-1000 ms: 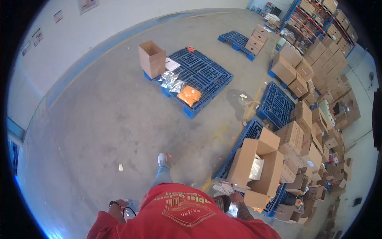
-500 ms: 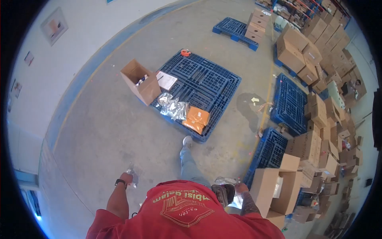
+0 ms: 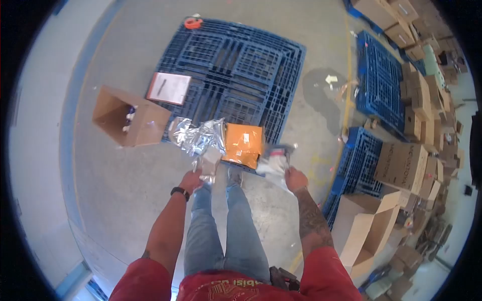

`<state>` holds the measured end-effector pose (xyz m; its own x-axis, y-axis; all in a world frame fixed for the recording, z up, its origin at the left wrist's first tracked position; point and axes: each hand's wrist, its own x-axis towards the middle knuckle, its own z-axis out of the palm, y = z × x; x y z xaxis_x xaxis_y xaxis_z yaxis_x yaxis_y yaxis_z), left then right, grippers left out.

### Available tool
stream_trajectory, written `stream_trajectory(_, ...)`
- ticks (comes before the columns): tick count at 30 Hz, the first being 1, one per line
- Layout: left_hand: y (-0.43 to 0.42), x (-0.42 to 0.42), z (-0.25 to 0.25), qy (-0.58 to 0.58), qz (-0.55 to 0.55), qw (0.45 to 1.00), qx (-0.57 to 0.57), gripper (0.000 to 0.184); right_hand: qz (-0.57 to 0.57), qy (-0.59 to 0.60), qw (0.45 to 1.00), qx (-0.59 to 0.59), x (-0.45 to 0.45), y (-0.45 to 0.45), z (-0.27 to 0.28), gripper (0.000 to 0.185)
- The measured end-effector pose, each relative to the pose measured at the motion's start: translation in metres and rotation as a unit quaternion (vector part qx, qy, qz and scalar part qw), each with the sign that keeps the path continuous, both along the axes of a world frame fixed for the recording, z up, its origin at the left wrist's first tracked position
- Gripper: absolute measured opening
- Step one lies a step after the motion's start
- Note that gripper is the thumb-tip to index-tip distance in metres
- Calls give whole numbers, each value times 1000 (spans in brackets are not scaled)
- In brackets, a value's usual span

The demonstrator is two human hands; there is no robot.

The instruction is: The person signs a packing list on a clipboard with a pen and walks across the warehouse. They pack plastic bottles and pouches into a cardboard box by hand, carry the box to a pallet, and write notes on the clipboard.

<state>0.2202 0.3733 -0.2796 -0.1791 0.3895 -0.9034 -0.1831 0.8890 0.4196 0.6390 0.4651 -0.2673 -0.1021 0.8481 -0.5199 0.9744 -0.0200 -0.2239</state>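
Note:
My left hand [image 3: 190, 181] is closed on a shiny, partly clear packet [image 3: 209, 163], just in front of the pallet's near edge. My right hand [image 3: 296, 179] grips a silver-and-white packet [image 3: 275, 163] with dark and red patches, blurred by motion. Between them, orange packages [image 3: 244, 145] lie on the near edge of the blue pallet [image 3: 225, 98]. Crumpled silver foil bags [image 3: 197, 134] lie to their left, close beyond my left hand. The fingers' exact hold on each packet is partly hidden.
An open cardboard box [image 3: 145, 123] with items inside stands at the pallet's left. On the pallet are a clipboard [image 3: 175, 89] with a pen and an orange tape dispenser [image 3: 193, 23]. To the right are more blue pallets [image 3: 379, 75] and an open carton [image 3: 354, 226].
Both hands have swung forward from my sides to the pallet's near edge, carrying the packets. I have stepped closer, and the view now tilts down more.

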Motion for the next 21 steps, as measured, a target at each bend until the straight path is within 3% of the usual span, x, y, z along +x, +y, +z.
stream_trajectory(2,48,23,-18,-18,30,999,17,52,-32,-21,999,21,-35,36,-9,28)
stream_trajectory(4,71,27,-77,-46,42,997,37,52,-64,13,994,89,-57,54,-51,24)
stream_trajectory(7,113,36,-117,-49,112,992,-10,48,-125,22,990,68,-99,73,-85,21)
stream_trajectory(11,130,28,-193,-38,58,997,-27,50,-153,60,986,1,-129,59,-161,22)
stream_trajectory(12,121,17,-215,-37,-19,997,-64,50,-158,54,986,-11,-126,53,-176,22)
stream_trajectory(13,111,12,-222,-35,-96,989,-103,50,-163,56,985,-19,-126,46,-188,23)
stream_trajectory(15,88,17,-228,4,-69,992,-101,46,-169,66,983,-37,-131,27,-199,24)
stream_trajectory(17,69,12,-223,-82,-30,994,-71,43,-232,148,961,28,-128,24,-198,27)
stream_trajectory(18,59,10,-216,-88,-33,994,-56,46,-252,154,955,-22,-125,22,-188,28)
stream_trajectory(20,12,-8,-244,-76,-145,986,29,49,-258,171,951,16,-122,9,-168,28)
stream_trajectory(21,14,-6,-223,-39,-187,981,-19,47,-267,193,944,-10,-115,-2,-167,28)
